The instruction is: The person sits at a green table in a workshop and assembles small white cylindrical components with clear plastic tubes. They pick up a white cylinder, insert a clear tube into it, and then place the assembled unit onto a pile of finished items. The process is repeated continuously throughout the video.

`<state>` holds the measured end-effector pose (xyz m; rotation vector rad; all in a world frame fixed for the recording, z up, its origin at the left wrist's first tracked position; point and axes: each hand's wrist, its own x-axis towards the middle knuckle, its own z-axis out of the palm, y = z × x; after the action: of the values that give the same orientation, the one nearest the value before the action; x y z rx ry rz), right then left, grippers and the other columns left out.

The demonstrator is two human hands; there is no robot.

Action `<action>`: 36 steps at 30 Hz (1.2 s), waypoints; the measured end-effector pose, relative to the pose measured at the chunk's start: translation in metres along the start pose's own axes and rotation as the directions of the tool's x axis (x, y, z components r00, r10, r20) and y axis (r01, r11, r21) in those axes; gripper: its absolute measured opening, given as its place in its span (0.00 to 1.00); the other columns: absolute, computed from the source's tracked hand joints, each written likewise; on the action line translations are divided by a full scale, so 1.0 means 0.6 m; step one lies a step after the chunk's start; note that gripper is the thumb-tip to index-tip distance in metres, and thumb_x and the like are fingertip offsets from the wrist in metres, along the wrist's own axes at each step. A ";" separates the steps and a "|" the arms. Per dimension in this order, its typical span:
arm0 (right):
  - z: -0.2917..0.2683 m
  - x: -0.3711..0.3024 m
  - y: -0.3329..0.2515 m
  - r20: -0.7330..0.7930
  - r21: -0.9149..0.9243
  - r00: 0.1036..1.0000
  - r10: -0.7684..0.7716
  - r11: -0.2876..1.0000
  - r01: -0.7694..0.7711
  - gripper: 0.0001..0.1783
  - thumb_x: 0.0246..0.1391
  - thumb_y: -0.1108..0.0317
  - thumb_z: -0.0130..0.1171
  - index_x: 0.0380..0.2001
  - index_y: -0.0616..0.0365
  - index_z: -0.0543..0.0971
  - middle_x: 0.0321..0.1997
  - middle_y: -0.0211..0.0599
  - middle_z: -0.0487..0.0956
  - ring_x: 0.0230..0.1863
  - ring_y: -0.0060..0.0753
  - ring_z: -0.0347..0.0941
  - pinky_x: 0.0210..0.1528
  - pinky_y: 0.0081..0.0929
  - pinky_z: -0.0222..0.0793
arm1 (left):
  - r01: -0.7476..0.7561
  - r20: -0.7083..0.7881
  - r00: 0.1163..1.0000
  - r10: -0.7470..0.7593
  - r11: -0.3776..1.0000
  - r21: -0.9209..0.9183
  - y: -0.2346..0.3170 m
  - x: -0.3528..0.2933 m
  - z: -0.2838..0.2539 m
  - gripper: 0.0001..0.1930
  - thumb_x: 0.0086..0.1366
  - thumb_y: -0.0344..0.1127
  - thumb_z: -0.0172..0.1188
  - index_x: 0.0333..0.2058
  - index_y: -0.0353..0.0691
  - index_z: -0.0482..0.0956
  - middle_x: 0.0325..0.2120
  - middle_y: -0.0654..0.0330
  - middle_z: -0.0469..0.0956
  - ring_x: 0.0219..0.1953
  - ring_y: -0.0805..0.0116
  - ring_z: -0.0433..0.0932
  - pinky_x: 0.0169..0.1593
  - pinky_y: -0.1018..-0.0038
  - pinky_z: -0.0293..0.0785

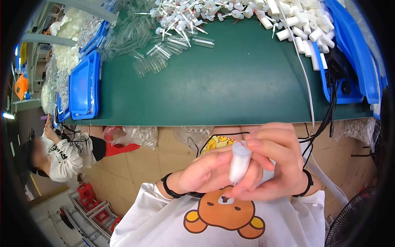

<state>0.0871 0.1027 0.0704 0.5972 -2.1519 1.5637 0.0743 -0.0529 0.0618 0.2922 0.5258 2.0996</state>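
Observation:
In front of my chest, just off the near table edge, I hold a small clear tube with a white cylinder inside, nearly upright. A thin red strand shows at its top end. My left hand is closed around the tube from the left, thumb along its side. From the right, my right hand pinches near the top by the red strand, and its lower fingers reach the bottom end. Part of the tube is hidden behind my fingers.
On the green table lie clear tubes, white stemmed parts with red strands and white cylinders. Blue trays stand at the left, a blue bin at the right. Cables hang over the right edge. Another person sits at left.

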 end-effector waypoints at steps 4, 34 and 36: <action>0.007 0.000 0.009 0.000 -0.119 0.996 -0.085 0.989 0.084 0.29 0.30 0.59 0.71 0.37 0.64 0.76 0.36 0.41 0.75 0.34 0.38 0.72 0.33 0.30 0.69 | -0.065 -0.012 0.998 0.064 0.992 -0.109 -0.011 0.008 -0.004 0.26 0.68 0.55 0.30 0.32 0.37 0.66 0.14 0.68 0.62 0.18 0.79 0.59 0.27 0.82 0.57; 0.006 0.000 0.021 -0.009 -0.088 0.998 -0.060 0.994 0.059 0.32 0.27 0.61 0.72 0.39 0.64 0.74 0.38 0.42 0.76 0.34 0.38 0.73 0.34 0.29 0.68 | -0.094 -0.029 0.995 0.091 0.991 -0.096 -0.018 0.016 -0.015 0.29 0.67 0.59 0.21 0.39 0.42 0.65 0.14 0.67 0.64 0.18 0.79 0.57 0.28 0.81 0.57; 0.008 0.000 0.023 -0.026 -0.114 0.997 -0.077 0.991 0.074 0.31 0.27 0.60 0.72 0.38 0.64 0.75 0.38 0.42 0.76 0.34 0.38 0.73 0.34 0.29 0.68 | -0.063 -0.027 0.998 0.062 0.996 -0.063 -0.016 0.016 -0.017 0.31 0.67 0.59 0.19 0.40 0.41 0.66 0.14 0.67 0.65 0.17 0.79 0.56 0.28 0.81 0.57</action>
<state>0.0793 0.1020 0.0584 0.6064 -2.1529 1.3926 0.0721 -0.0429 0.0484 0.2492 0.4688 2.1787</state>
